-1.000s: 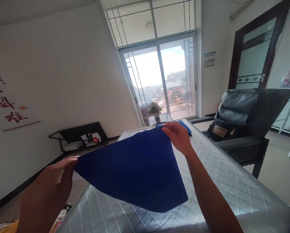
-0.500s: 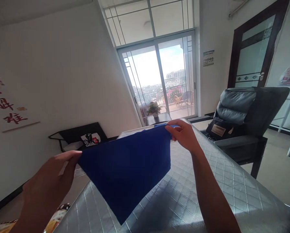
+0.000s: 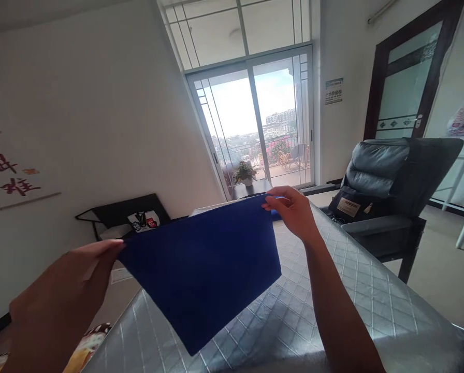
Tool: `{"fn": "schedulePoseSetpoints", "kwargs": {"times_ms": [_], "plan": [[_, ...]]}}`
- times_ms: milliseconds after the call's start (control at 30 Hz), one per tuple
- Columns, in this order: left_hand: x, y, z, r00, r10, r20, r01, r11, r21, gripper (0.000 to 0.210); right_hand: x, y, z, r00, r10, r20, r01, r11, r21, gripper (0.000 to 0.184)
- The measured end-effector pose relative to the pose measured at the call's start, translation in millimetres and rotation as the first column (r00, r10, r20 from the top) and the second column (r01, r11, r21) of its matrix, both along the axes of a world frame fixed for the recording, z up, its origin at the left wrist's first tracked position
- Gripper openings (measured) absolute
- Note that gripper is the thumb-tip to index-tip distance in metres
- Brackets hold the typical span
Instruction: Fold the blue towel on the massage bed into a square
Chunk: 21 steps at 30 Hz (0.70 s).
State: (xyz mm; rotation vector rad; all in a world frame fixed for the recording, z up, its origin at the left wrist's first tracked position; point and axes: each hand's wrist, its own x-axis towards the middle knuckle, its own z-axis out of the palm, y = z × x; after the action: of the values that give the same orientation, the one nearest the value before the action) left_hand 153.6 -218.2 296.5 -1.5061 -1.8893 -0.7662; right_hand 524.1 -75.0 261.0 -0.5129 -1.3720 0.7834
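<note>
A dark blue cloth (image 3: 204, 269) hangs stretched between my two hands, its lower point just over a silver quilted surface (image 3: 360, 290). My left hand (image 3: 69, 285) pinches the upper left corner between thumb and fingers. At the upper right corner, my right hand (image 3: 290, 210) is closed on the cloth with a fingertip grip. The top edge runs taut and slants up to the right. Behind my right hand a bit of brighter blue shows; what it belongs to is mostly hidden by the cloth.
A dark leather armchair (image 3: 383, 171) with a black bag (image 3: 350, 204) on it stands at the right. By the left wall is a black bench (image 3: 111, 210) bearing a white printed bag (image 3: 144, 221). A potted plant (image 3: 245, 172) stands before the sliding glass door (image 3: 232, 119).
My left hand has moved a little to the left, drawing the cloth's top edge wider. The cloth's right lower corner has swung slightly right. Both hands keep their grip.
</note>
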Motion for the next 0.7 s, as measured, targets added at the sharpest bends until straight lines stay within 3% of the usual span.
{"fn": "schedulePoseSetpoints", "kwargs": {"times_ms": [133, 367, 700], "plan": [[12, 5, 11.4, 0.998, 0.03, 0.051, -0.025, 0.995, -0.101, 0.059, -3, 1, -2.9, 0.996, -0.05, 0.07, 0.05, 0.999, -0.001, 0.037], [6, 12, 6.1, 0.989, -0.114, -0.094, 0.114, 0.993, -0.008, 0.07, -2, -2, -2.0, 0.988, -0.066, 0.14, 0.066, 0.998, 0.007, 0.034], [-8, 11, 8.2, 0.988, -0.155, 0.006, 0.155, 0.987, -0.048, 0.063, -1, -2, -1.0, 0.99, -0.088, 0.111, 0.089, 0.996, 0.001, 0.032]]}}
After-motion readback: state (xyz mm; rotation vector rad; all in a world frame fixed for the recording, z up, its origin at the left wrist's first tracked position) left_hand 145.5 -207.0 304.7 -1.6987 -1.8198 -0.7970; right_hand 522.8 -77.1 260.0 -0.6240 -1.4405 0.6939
